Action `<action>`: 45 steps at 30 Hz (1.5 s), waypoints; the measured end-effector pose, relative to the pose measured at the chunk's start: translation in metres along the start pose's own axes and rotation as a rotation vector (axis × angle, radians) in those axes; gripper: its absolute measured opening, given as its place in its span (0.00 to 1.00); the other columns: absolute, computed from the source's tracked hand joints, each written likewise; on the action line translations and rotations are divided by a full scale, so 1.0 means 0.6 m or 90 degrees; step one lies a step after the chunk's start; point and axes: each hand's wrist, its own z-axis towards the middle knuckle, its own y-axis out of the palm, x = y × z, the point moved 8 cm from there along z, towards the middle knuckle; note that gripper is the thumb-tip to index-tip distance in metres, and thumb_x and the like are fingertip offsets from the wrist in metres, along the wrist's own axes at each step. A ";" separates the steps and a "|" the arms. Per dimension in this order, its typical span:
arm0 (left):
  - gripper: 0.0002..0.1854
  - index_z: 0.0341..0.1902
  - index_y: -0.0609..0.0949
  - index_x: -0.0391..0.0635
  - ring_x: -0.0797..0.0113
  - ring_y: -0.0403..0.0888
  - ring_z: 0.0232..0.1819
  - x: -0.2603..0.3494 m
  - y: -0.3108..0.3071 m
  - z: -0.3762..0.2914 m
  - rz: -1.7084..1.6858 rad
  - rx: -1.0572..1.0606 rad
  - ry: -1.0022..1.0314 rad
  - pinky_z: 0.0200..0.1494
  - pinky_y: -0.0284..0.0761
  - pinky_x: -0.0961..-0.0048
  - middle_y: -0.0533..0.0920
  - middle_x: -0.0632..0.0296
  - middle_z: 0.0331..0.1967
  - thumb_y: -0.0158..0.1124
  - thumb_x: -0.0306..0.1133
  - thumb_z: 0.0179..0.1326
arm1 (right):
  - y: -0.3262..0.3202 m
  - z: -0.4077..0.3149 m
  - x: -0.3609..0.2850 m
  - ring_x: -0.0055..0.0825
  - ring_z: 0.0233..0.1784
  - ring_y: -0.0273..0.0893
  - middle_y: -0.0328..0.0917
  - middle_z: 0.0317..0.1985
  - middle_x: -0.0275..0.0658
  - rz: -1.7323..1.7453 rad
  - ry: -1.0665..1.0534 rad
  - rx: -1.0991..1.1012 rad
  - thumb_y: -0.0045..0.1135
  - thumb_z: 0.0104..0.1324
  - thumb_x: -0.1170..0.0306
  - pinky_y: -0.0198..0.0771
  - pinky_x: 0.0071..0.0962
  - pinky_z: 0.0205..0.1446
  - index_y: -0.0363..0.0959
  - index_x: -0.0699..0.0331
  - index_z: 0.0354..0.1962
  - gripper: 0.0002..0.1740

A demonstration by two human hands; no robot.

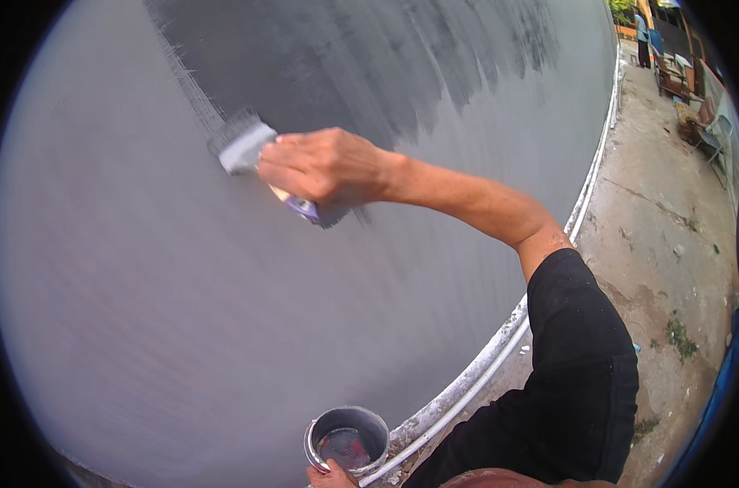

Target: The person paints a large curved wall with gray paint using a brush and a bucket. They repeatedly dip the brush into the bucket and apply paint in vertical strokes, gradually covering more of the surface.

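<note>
My right hand (pixel 329 165) grips a flat paintbrush (pixel 247 148) by its handle, with the bristles against a grey wall (pixel 192 305). Motion blurs the brush head somewhat. Above and to the right of it, a darker, wet-looking coat (pixel 320 67) covers part of the wall in streaks with ragged edges. At the bottom of the view, my left hand (pixel 334 476) holds a small bucket (pixel 378 427) by its near rim. Inside the bucket, dark, shiny liquid (pixel 345 448) with reddish patches shows at the bottom.
White pipes (pixel 467 390) run along the wall's base. A cracked concrete path (pixel 650 244) lies to the right, with small weeds (pixel 680 338). Farther along stand a folding chair (pixel 717 134), wooden furniture (pixel 671 76) and a person (pixel 642 36). Something blue (pixel 720 390) edges the path.
</note>
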 end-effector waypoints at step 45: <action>0.13 0.23 0.68 0.42 0.75 0.62 0.17 0.233 -0.118 0.014 -0.218 0.052 0.263 0.21 0.62 0.73 0.68 0.63 0.15 0.66 0.29 0.43 | 0.122 -0.160 -0.667 0.54 0.40 0.84 0.85 0.37 0.56 0.878 0.285 -0.675 0.58 0.50 0.86 0.79 0.44 0.44 0.85 0.67 0.46 0.24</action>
